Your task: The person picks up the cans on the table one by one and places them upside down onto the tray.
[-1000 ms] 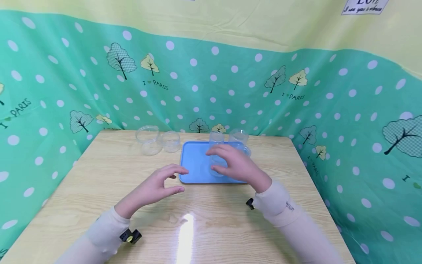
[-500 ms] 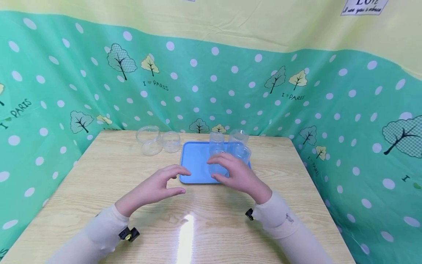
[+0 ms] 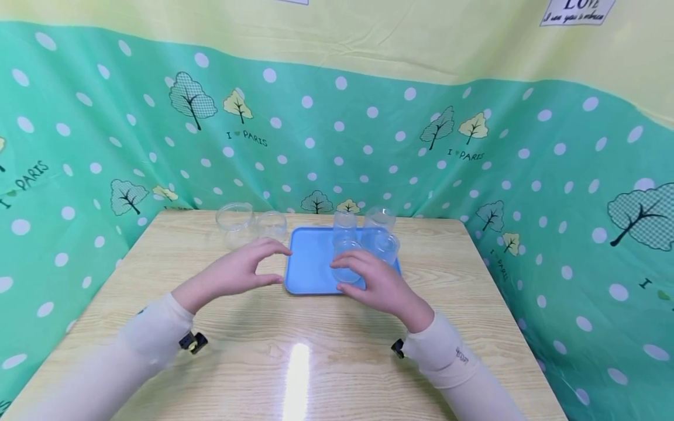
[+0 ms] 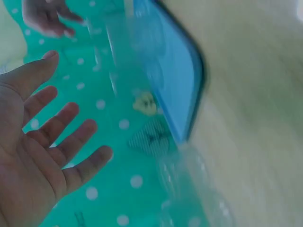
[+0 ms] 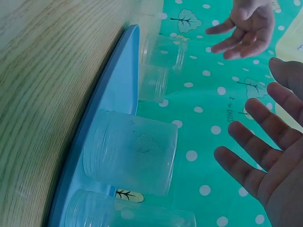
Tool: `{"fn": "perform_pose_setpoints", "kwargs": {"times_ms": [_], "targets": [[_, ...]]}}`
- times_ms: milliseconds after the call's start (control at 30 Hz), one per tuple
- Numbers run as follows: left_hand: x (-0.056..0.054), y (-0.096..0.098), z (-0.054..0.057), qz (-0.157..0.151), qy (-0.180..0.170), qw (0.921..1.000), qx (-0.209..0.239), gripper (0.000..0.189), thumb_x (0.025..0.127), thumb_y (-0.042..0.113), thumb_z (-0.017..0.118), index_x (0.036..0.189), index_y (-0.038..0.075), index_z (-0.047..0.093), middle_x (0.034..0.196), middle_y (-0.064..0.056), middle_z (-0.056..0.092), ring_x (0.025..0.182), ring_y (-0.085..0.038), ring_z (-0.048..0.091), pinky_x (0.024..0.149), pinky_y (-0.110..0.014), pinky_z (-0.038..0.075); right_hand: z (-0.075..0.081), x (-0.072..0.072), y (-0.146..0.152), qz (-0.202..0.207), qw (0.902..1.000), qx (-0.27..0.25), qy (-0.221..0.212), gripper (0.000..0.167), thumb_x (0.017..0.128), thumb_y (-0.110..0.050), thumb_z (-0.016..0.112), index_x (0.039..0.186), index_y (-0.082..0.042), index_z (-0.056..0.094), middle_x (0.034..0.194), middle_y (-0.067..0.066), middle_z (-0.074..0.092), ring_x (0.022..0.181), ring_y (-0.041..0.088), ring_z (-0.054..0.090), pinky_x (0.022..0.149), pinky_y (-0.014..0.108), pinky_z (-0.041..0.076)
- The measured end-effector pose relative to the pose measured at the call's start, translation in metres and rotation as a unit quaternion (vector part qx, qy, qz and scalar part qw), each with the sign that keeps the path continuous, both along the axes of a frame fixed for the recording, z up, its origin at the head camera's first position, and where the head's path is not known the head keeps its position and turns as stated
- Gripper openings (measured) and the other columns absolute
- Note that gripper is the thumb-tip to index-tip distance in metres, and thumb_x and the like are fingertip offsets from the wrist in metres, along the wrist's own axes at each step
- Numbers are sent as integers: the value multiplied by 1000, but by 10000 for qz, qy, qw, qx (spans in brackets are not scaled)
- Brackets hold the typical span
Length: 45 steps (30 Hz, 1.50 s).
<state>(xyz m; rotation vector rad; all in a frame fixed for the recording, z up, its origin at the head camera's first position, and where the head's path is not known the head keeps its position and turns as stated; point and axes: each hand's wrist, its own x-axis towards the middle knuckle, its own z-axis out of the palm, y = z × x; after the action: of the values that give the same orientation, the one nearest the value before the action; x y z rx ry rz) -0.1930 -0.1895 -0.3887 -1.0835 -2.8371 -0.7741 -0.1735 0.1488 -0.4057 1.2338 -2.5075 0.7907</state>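
My left hand (image 3: 237,272) hovers left of the blue tray (image 3: 310,269), fingers spread and holding nothing. Just beyond it, two clear plastic jars, a wide one (image 3: 234,217) and a smaller one (image 3: 272,224), are on the table. My right hand (image 3: 379,283), also empty with its fingers apart, is over the tray's front right. In the head view it partly covers a clear jar (image 3: 347,272) there. Behind stand a narrow jar (image 3: 344,225) and a wider jar (image 3: 380,219), with a smaller clear container (image 3: 387,248) in front. The right wrist view shows a jar (image 5: 137,151) on the tray, apart from the fingers.
The wood-grain table (image 3: 337,368) carries the tray and jars. A green and yellow dotted cloth (image 3: 363,134) hangs behind and at both sides, close to the table's back edge. A black wrist camera (image 3: 193,342) sits on my left sleeve.
My left hand has moved forward, toward the jars at the back left. My right hand has shifted slightly back toward me, leaving more of the front jar in view. The jars stay put.
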Motion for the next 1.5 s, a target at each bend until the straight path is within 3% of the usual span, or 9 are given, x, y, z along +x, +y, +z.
{"fn": "perform_pose_setpoints", "kwargs": {"times_ms": [167,400,667,867,1133,1500], "targets": [[-30,-22,13,411,-7,9980,-471,59,91,40,78,142,16,57,146,-8,56,139,-36,49,114,-58,43,-1,1,0,14,10000,31,6,38,94,-27,77,129,-15,67,133,-6,63,130,13,57,110,31,50],[-77,-52,22,883,83,9911,-995,61,91,37,79,141,10,58,141,-16,58,132,-40,52,111,-61,43,-4,2,2,-6,10000,36,22,38,94,-27,77,130,-15,67,134,-6,63,130,12,56,109,31,50],[-113,-77,25,1466,-256,9812,-1226,67,90,39,79,144,6,55,151,-26,46,140,-51,38,114,-70,34,-6,2,3,52,9999,37,110,36,95,-27,76,128,-13,69,132,-4,64,128,14,58,107,33,53],[-131,-86,20,1643,-558,9749,-1399,78,86,48,80,148,10,51,160,-29,29,145,-56,24,112,-79,25,-6,3,5,48,9999,63,134,36,94,-26,77,127,-15,68,132,-4,63,128,14,58,107,32,52],[-150,-87,14,1405,-900,9704,-1744,82,86,39,82,153,12,44,163,-32,21,142,-68,12,106,-87,17,-8,5,4,128,9997,5,224,37,92,-22,79,127,-17,68,132,-3,64,128,15,58,105,33,54],[-159,-77,12,1443,-1567,9566,-1990,88,83,32,85,157,18,40,165,-27,20,147,-57,21,106,-83,29,-8,8,5,123,9996,117,234,34,95,-27,75,127,-19,68,133,-3,63,128,13,57,106,32,53]]}}
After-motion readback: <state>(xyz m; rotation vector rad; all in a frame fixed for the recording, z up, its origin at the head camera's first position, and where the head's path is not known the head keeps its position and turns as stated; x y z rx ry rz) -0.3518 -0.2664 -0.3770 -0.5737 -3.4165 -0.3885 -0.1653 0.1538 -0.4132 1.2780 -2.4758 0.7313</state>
